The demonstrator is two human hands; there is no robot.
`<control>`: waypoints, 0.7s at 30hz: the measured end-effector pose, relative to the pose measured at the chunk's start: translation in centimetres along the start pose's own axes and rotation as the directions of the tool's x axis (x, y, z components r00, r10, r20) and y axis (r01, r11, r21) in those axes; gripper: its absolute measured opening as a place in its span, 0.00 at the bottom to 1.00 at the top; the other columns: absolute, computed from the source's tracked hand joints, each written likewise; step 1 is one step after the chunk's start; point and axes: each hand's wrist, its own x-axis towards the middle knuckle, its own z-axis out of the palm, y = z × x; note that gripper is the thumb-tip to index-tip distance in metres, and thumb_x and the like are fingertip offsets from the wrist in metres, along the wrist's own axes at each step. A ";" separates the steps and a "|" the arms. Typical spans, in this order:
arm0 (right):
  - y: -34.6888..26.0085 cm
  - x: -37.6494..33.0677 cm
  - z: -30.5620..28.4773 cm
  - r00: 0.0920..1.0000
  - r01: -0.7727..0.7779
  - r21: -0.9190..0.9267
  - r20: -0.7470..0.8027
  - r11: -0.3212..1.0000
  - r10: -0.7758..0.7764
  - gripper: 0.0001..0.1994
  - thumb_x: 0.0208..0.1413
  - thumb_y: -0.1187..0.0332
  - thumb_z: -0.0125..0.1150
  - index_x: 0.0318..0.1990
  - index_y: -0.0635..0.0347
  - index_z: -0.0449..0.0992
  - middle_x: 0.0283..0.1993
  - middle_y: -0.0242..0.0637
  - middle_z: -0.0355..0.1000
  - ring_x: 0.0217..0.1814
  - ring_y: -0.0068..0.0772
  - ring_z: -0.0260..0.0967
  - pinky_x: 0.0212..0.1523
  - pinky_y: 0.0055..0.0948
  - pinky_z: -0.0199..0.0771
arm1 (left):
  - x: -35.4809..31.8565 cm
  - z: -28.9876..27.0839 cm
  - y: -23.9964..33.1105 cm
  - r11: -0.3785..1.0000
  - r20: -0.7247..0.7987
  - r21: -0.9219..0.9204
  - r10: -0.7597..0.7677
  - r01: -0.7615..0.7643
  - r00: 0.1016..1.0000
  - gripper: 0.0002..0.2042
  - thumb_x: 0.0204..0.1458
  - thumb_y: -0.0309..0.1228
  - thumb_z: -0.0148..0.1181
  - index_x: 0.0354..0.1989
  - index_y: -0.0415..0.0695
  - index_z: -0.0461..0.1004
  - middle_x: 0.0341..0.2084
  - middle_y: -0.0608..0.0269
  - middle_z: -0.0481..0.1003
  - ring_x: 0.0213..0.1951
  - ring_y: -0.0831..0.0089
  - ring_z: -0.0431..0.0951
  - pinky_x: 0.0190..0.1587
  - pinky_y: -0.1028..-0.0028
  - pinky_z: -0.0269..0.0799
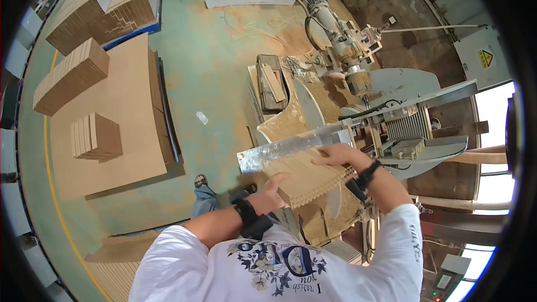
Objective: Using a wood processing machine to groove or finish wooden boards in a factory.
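My left hand (272, 190) lies flat, fingers released, against the near edge of the board stack (307, 174). My right hand (335, 154) presses open-palmed on its top. The stack rests on the saw desk (447, 146), against the metal fence (291, 148), sawdust (291, 120) beyond.

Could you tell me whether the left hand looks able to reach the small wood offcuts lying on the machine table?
Probably not from here: the left hand rests on the board stack, and the offcuts lie well beyond the metal fence.
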 end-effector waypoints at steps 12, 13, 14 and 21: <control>0.8 0.4 -0.1 0.998 -0.037 -0.078 0.040 0.996 0.040 0.47 0.42 0.24 0.45 0.57 0.58 0.69 0.51 0.51 0.72 0.52 0.52 0.70 0.52 0.39 0.68 | 2.6 -0.5 -5.3 0.894 0.133 -0.427 -0.090 0.139 0.987 0.18 0.58 0.28 0.51 0.57 0.42 0.60 0.55 0.54 0.65 0.55 0.66 0.69 0.59 0.66 0.63; 0.6 0.8 -0.2 0.999 -0.032 -0.101 0.016 0.994 0.034 0.47 0.42 0.25 0.45 0.58 0.58 0.69 0.50 0.51 0.72 0.52 0.52 0.70 0.52 0.39 0.68 | 3.5 -0.7 -4.4 0.677 0.140 -0.665 -0.302 0.316 0.943 0.18 0.58 0.28 0.52 0.56 0.41 0.61 0.55 0.54 0.66 0.55 0.65 0.69 0.59 0.66 0.63; 0.7 0.3 0.0 1.000 -0.023 -0.100 0.005 0.995 0.024 0.47 0.42 0.25 0.46 0.58 0.58 0.68 0.50 0.51 0.72 0.52 0.51 0.70 0.52 0.39 0.68 | 3.2 -0.1 -4.0 0.392 0.205 -0.836 -0.426 0.384 0.881 0.19 0.57 0.28 0.53 0.56 0.40 0.61 0.54 0.54 0.66 0.55 0.65 0.69 0.60 0.66 0.63; 1.9 -0.4 0.5 0.995 -0.040 -0.001 -0.092 0.999 0.040 0.47 0.42 0.26 0.49 0.57 0.61 0.68 0.51 0.53 0.71 0.54 0.51 0.69 0.54 0.39 0.67 | 0.4 1.8 -0.6 0.990 -0.098 -0.136 0.021 -0.035 0.995 0.18 0.56 0.35 0.54 0.54 0.43 0.66 0.50 0.57 0.72 0.54 0.62 0.71 0.57 0.64 0.68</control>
